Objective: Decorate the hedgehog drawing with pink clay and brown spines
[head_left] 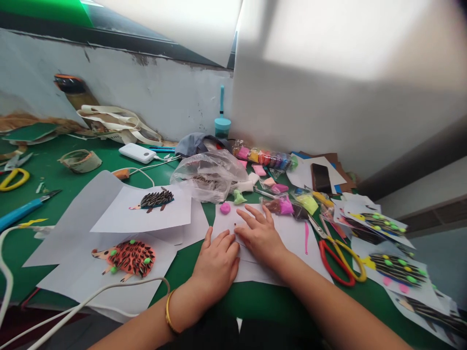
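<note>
Both my hands rest palm down on a sheet of white paper (284, 274) in front of me. My left hand (218, 265) lies at its left edge, fingers slightly bent, the little finger apart and nothing visible in them. My right hand (260, 238) is spread over the sheet's middle, its thumb close to my left fingertips. A tiny dark speck shows between the hands. Just beyond them sits a pink clay ball (225, 208), with light green clay (239, 197) behind it. A thin pink clay strip (306, 238) lies right of my right hand. What is under my palms is hidden.
Red-and-yellow-handled scissors (339, 257) lie open at right, near stacked hedgehog pictures (397, 270). More hedgehog pictures (127, 260) lie left. Bagged clay (279, 204), a plastic bag (209, 175) and a phone (321, 178) are behind. A white cable (98, 290) crosses the front left.
</note>
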The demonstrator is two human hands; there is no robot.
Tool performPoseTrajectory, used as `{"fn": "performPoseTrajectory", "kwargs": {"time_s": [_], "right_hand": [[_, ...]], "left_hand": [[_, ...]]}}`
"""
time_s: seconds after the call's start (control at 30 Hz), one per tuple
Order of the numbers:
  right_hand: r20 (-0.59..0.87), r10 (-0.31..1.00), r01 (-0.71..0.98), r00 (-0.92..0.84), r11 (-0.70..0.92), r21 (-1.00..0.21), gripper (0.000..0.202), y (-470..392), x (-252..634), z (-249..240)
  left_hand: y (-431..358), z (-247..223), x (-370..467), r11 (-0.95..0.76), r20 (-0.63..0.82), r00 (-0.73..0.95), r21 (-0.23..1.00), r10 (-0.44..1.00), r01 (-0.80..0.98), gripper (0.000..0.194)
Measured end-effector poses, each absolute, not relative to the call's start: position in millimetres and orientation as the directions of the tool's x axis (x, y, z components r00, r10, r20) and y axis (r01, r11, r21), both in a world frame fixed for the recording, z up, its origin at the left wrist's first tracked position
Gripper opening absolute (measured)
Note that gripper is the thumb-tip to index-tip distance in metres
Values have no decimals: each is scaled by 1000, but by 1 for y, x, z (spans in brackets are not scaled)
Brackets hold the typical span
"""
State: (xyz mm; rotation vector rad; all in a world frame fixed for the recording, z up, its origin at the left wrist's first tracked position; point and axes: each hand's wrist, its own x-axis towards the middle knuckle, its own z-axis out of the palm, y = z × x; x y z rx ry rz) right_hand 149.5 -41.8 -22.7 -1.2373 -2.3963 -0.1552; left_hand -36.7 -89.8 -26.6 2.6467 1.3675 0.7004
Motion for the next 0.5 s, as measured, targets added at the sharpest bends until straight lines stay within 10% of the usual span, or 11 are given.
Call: {"fn": "performPoseTrajectory", "kwargs": {"time_s": [0.5], "right_hand": [[432, 770, 792, -470, 583, -179, 10, -42, 151, -29]], "left_hand": [[-90, -28, -37, -597, 361, 496, 269, 790, 756, 26]]}}
